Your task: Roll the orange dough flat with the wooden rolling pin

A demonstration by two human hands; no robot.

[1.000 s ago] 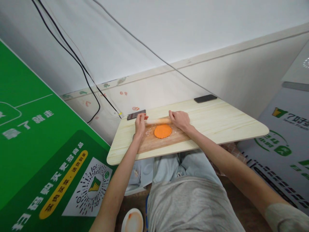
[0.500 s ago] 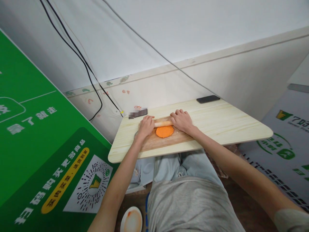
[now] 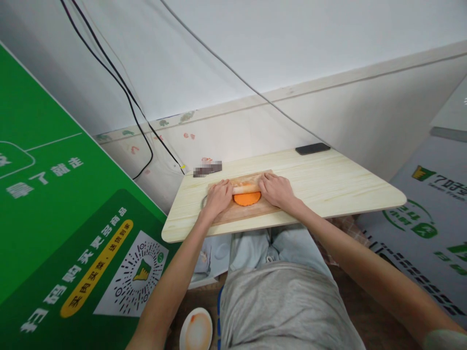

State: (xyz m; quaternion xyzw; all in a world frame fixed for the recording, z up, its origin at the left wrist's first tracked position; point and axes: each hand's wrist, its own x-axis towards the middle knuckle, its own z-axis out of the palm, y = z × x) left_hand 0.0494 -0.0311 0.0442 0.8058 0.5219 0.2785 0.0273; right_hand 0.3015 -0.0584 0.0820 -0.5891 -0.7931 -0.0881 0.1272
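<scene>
A wooden rolling pin (image 3: 245, 188) lies crosswise over the far part of a flat orange round of dough (image 3: 247, 200). My left hand (image 3: 219, 197) is closed over the pin's left end, and my right hand (image 3: 276, 188) over its right end. Both hands hide the pin's ends. Under the dough is a wooden cutting board (image 3: 251, 212), with a metal loop handle partly showing beside my left hand. The board rests on a pale wood-grain table (image 3: 339, 184).
A dark phone (image 3: 313, 148) lies at the table's back edge, and a blurred-out dark object (image 3: 207, 169) at back left. A green sign panel (image 3: 40, 146) stands left. Cables (image 3: 124, 87) hang along the wall. Below on the left sits a white bowl (image 3: 196, 329).
Both hands have drawn the rolling pin slightly toward me, so it now covers the far part of the dough. More of the board's far side shows. The view has shifted a little.
</scene>
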